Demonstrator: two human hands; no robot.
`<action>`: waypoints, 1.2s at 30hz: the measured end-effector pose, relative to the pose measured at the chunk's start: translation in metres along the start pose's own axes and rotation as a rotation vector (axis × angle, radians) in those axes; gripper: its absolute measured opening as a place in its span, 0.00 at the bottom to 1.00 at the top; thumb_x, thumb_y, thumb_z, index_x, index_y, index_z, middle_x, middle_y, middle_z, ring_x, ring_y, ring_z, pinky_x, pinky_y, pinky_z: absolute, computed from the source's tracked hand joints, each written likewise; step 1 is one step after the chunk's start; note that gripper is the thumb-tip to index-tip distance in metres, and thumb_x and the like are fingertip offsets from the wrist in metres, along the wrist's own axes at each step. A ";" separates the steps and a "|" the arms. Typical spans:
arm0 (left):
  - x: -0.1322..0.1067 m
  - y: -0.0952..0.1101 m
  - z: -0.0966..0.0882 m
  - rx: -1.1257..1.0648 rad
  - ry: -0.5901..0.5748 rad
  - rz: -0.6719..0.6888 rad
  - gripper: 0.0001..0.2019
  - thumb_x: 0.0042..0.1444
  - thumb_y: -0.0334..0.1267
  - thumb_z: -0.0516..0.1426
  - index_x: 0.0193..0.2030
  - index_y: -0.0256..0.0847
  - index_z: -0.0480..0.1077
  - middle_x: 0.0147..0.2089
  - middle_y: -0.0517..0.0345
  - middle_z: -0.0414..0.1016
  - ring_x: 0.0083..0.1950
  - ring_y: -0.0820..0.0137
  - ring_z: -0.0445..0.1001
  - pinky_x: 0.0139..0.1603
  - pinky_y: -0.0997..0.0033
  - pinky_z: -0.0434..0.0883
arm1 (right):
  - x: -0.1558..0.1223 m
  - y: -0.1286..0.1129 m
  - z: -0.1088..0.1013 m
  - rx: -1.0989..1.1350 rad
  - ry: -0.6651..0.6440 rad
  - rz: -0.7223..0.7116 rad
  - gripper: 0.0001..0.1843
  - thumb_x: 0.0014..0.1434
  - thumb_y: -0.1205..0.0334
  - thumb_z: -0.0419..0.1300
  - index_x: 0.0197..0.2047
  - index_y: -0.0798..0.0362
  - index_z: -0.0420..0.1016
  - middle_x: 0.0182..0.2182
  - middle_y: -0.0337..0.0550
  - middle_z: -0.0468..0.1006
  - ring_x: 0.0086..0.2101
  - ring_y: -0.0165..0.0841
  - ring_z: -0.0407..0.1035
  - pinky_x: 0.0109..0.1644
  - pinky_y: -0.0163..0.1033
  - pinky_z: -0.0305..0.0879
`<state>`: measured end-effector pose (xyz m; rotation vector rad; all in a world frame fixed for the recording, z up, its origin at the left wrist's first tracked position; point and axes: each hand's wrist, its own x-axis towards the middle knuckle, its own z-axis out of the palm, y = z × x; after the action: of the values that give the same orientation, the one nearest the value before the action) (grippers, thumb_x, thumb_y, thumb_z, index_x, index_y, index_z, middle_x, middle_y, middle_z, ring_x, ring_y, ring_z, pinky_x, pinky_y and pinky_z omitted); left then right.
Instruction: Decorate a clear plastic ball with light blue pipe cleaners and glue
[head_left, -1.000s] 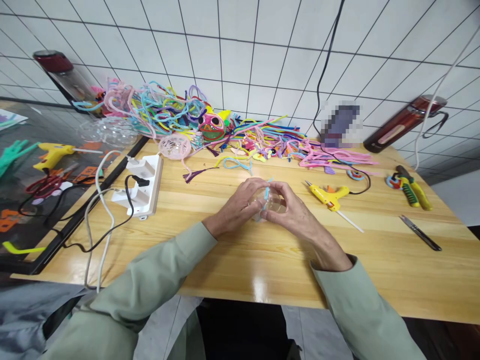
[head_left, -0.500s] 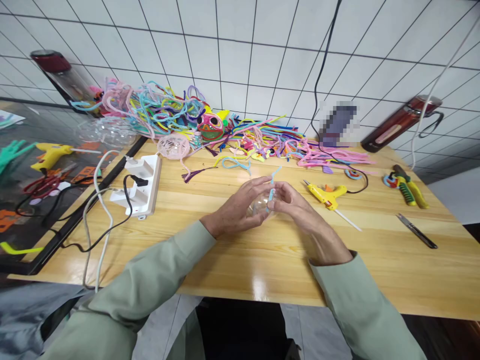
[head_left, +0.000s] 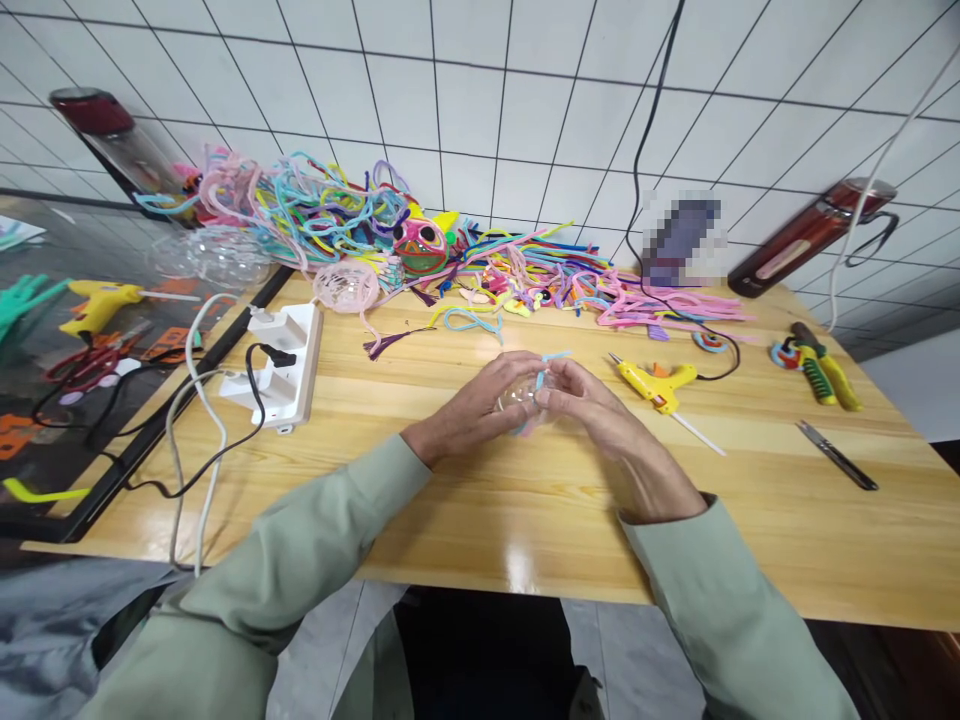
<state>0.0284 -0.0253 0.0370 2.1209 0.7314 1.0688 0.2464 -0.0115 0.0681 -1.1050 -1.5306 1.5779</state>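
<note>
Between my hands, low over the wooden table, is a clear plastic ball. My left hand is curved around its left side, thumb below and fingers over the top. A light blue pipe cleaner lies against the ball, its free end sticking out past my fingertips at the top. The thumb and fingers of my right hand pinch that pipe cleaner against the ball's right side. A bit of pink shows under the ball, partly hidden by my fingers.
Right of my hands lies a yellow glue gun, then pliers and a cutter knife. A white power strip with cables stands left. Heaped pipe cleaners and a pink openwork ball line the wall.
The blue pipe cleaner's free end has tipped from upright over to the right. The ball has turned slightly in my hands, and pink now shows below it.
</note>
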 end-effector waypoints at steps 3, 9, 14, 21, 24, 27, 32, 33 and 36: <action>0.001 0.002 -0.002 0.000 -0.011 -0.048 0.26 0.72 0.51 0.55 0.72 0.46 0.64 0.72 0.41 0.68 0.77 0.51 0.63 0.78 0.41 0.62 | 0.000 0.000 0.000 -0.004 0.002 -0.007 0.24 0.51 0.48 0.75 0.48 0.45 0.76 0.48 0.41 0.82 0.54 0.45 0.74 0.59 0.51 0.69; 0.000 0.004 -0.001 0.065 0.031 0.027 0.25 0.65 0.42 0.61 0.68 0.46 0.66 0.69 0.42 0.70 0.75 0.51 0.65 0.77 0.39 0.63 | -0.002 -0.004 -0.002 0.096 0.033 0.027 0.27 0.47 0.43 0.79 0.45 0.44 0.77 0.47 0.41 0.81 0.51 0.44 0.75 0.56 0.49 0.71; -0.001 0.010 0.005 0.083 0.042 0.099 0.29 0.59 0.34 0.63 0.67 0.48 0.65 0.68 0.43 0.69 0.74 0.50 0.65 0.76 0.38 0.64 | 0.001 -0.002 -0.002 0.289 0.133 0.124 0.27 0.44 0.36 0.78 0.38 0.45 0.79 0.44 0.42 0.82 0.47 0.42 0.76 0.49 0.45 0.74; -0.002 0.018 0.009 0.076 0.002 0.136 0.30 0.58 0.29 0.62 0.67 0.47 0.66 0.69 0.42 0.67 0.75 0.51 0.65 0.76 0.39 0.64 | 0.005 0.004 0.004 0.301 0.190 0.098 0.24 0.45 0.43 0.80 0.32 0.47 0.74 0.32 0.36 0.77 0.35 0.34 0.73 0.40 0.40 0.69; -0.002 0.020 0.008 0.066 -0.026 0.105 0.30 0.58 0.30 0.62 0.68 0.49 0.67 0.73 0.42 0.62 0.78 0.50 0.61 0.78 0.39 0.63 | 0.004 0.002 0.003 0.282 0.202 0.105 0.22 0.46 0.45 0.78 0.31 0.47 0.74 0.28 0.35 0.75 0.31 0.33 0.69 0.38 0.40 0.66; -0.002 0.022 0.008 0.037 -0.028 0.106 0.27 0.60 0.32 0.64 0.66 0.49 0.69 0.75 0.42 0.59 0.80 0.49 0.58 0.79 0.39 0.61 | 0.003 0.001 0.002 0.272 0.191 0.108 0.20 0.46 0.46 0.78 0.30 0.48 0.75 0.27 0.35 0.75 0.29 0.33 0.68 0.37 0.40 0.64; -0.003 0.017 0.011 -0.028 0.011 0.055 0.24 0.65 0.44 0.66 0.66 0.50 0.70 0.72 0.42 0.64 0.77 0.51 0.63 0.78 0.39 0.63 | 0.002 0.000 0.002 0.200 0.195 0.081 0.19 0.48 0.46 0.76 0.29 0.47 0.74 0.26 0.34 0.74 0.28 0.33 0.66 0.37 0.40 0.63; -0.003 0.015 0.012 -0.019 0.026 0.036 0.28 0.64 0.46 0.67 0.69 0.49 0.67 0.73 0.41 0.64 0.78 0.50 0.62 0.79 0.38 0.62 | 0.003 0.000 0.002 0.190 0.201 0.075 0.19 0.48 0.45 0.76 0.29 0.47 0.74 0.26 0.34 0.74 0.29 0.33 0.67 0.37 0.40 0.64; -0.004 0.011 0.013 0.033 0.051 -0.052 0.40 0.62 0.52 0.68 0.75 0.45 0.58 0.75 0.36 0.60 0.79 0.46 0.58 0.79 0.36 0.61 | 0.003 0.000 0.001 0.176 0.216 0.064 0.20 0.47 0.44 0.76 0.29 0.47 0.74 0.27 0.35 0.75 0.30 0.34 0.67 0.38 0.41 0.64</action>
<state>0.0388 -0.0392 0.0376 2.0972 0.8289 1.0933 0.2444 -0.0091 0.0676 -1.1916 -1.2020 1.5470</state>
